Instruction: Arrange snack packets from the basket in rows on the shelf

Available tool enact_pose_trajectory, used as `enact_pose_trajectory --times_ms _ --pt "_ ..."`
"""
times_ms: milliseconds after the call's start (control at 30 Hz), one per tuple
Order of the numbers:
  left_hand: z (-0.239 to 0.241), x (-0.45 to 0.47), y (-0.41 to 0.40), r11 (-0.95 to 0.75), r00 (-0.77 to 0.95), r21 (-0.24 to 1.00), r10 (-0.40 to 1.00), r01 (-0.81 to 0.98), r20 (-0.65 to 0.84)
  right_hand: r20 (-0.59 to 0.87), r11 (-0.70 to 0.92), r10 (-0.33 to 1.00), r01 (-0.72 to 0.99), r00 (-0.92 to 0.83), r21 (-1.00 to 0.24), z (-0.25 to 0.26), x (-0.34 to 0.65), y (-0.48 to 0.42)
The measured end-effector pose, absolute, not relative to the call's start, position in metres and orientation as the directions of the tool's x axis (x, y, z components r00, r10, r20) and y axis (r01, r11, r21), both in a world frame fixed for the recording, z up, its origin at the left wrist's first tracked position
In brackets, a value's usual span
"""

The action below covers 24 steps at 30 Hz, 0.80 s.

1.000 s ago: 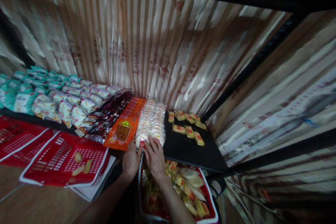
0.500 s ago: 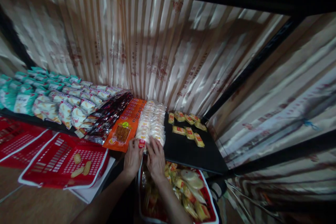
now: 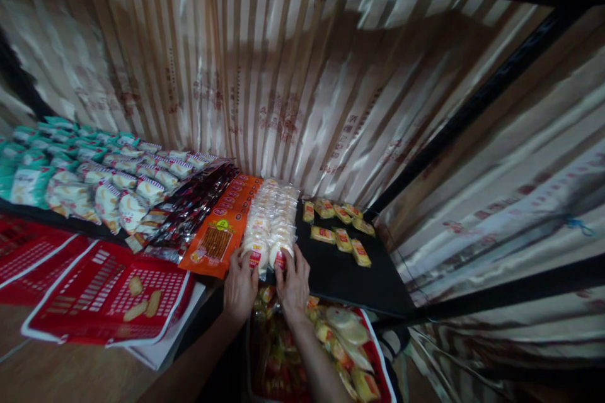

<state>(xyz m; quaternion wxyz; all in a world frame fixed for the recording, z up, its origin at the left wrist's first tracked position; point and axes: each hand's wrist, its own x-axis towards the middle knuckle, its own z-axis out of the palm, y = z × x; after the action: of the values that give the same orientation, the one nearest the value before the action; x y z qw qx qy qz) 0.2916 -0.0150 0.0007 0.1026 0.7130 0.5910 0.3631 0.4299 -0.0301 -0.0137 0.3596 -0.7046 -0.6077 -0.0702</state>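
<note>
Two rows of white round rice crackers in clear packets [image 3: 268, 220] stand side by side on the black shelf. My left hand [image 3: 241, 283] is closed at the near end of the left row, its fingertips on the front packet with a red label [image 3: 255, 256]. At the near end of the right row, my right hand [image 3: 293, 283] grips the front packet [image 3: 280, 257], also red-labelled. A large orange snack bag [image 3: 215, 236] lies just left of the rows. Below my wrists is a red basket with a white rim [image 3: 385, 362], filled with yellow packets [image 3: 338, 346].
Several small yellow packets [image 3: 343, 239] lie on the black shelf [image 3: 340, 280] at right. Dark shiny packets [image 3: 189, 208], white packets [image 3: 135, 208] and green packets [image 3: 31, 186] line the left. Another red basket [image 3: 106, 293] holds three pieces. A black post [image 3: 439, 132] slants at right.
My right hand has shifted slightly right, from between the rows to the front of the right row. My left hand stays at the left row. The view has tilted a little.
</note>
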Motion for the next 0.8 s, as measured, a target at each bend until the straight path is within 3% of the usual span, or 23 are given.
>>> enact_pose_trajectory --times_ms 533,800 --pt "-0.006 0.304 -0.007 -0.271 -0.042 0.584 0.884 0.765 0.465 0.459 -0.056 0.841 0.89 0.286 -0.452 -0.01 0.427 -0.027" --pt "-0.014 0.301 -0.01 -0.372 0.039 0.44 0.798 0.817 0.602 0.554 -0.025 0.796 0.927 0.245 -0.374 -0.009 0.432 -0.029"
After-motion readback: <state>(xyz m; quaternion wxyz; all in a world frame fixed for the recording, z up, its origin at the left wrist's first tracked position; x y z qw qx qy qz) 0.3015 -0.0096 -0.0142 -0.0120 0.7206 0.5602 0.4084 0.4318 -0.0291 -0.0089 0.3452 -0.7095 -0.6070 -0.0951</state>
